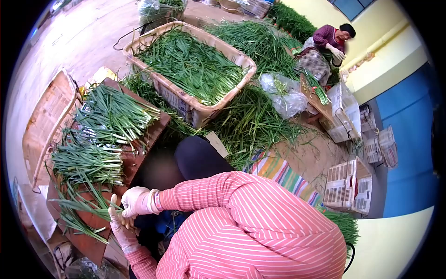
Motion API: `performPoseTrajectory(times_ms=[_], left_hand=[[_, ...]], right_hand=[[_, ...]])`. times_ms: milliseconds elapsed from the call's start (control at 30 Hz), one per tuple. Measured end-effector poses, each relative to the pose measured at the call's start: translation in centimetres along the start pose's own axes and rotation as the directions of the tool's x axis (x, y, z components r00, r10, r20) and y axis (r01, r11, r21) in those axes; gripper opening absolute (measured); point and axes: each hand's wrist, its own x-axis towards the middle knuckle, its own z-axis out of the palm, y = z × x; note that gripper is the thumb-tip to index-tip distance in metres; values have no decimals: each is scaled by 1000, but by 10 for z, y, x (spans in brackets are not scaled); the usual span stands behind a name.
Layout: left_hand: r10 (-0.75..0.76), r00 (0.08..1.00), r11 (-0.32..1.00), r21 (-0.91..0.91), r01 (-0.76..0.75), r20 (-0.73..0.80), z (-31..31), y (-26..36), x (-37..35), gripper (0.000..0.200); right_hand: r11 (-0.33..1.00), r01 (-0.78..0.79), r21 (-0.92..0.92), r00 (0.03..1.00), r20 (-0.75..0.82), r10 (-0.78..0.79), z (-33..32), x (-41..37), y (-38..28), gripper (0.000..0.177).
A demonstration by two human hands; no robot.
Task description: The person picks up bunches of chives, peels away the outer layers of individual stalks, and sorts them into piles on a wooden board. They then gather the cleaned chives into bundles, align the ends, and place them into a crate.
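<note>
Chive bunch crosses the board's near edge. I see the left hand clasping its stalks; I cannot tell the right hand's grip.

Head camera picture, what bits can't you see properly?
Head view:
- blurred patch beside the right hand: smeared out.
- left hand: the right hand covers its grip on the green stalks.
- striped sleeve hides whatever lies beneath.
- far person: too small; hands unclear.
</note>
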Motion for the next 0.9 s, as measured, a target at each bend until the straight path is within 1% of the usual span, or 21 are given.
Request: performPoseTrajectory(times_ms=[33,100,133,167,233,300,367,400,433,467,500,533,567,600,667,700,733,767,800,833,900], left_hand=[[-4,1000,1000,5,4,9,-12,-6,3,52],[-51,975,995,75,69,-217,-6,-5,0,50],[-51,976,995,76,69,-214,-5,-5,0,50],[-74,978,993,76,91,-195,-5,-5,0,48],[-115,980,989,75,128,-161,-7,-2,-1,44],[-86,989,993,74,96,-123,-14,-3,1,42],[85,991,979,191,-64,-105,-17,-3,2,41],[131,981,985,133,-112,-146,-17,-1,2,41],[122,977,985,138,-99,-172,-20,7,-1,38],[128,980,989,89,-116,-150,-33,9,5,38],[140,980,990,41,-135,-145,-31,19,2,37],[196,935,981,52,-189,-296,-26,16,-1,38],[162,944,986,72,-147,-288,-25,23,-5,41],[168,966,982,-52,-181,-195,-38,20,-4,39],[66,932,963,-221,-153,-357,-47,17,3,23],[35,974,936,-335,-110,-224,-80,1,14,19],[13,980,879,-464,-105,-197,-70,1,14,23],[-125,955,857,-514,-33,-269,-62,5,11,27],[-123,972,870,-493,10,-198,-59,7,9,32],[-138,965,869,-495,9,-225,-55,6,10,36],[-125,958,926,-378,18,-259,-46,11,10,38]], right_hand=[[1000,-2,4,1000,-10,2,-1,-1,1,24],[998,-5,55,1000,-11,6,0,0,2,22],[980,-35,196,999,-12,38,4,-1,4,21],[980,-33,196,999,-13,36,9,1,9,21],[829,6,559,1000,-7,-2,17,9,19,19],[833,-11,553,1000,5,11,15,7,17,17],[751,-10,660,999,-31,41,27,19,39,20],[905,-13,424,1000,-1,15,18,16,39,21],[997,37,-70,998,59,-32,5,9,44,24],[946,31,-322,999,-9,-36,10,6,64,26],[868,6,-497,1000,30,10,12,2,85,21],[620,-40,-784,969,122,217,30,15,122,19],[571,32,-820,924,243,297,14,-5,109,19],[556,67,-829,904,286,318,0,-19,92,20],[519,-19,-855,954,139,264,2,-9,91,21],[558,-49,-828,977,77,201,-7,-4,78,19],[594,-38,-804,999,-32,20,-14,-4,67,15],[634,-28,-773,976,-158,-149,-22,-1,58,14],[666,29,-745,916,-247,-317,-31,3,52,16],[690,88,-719,816,-345,-464,-38,9,47,21],[677,165,-717,718,-383,-581,-43,27,37,24]])
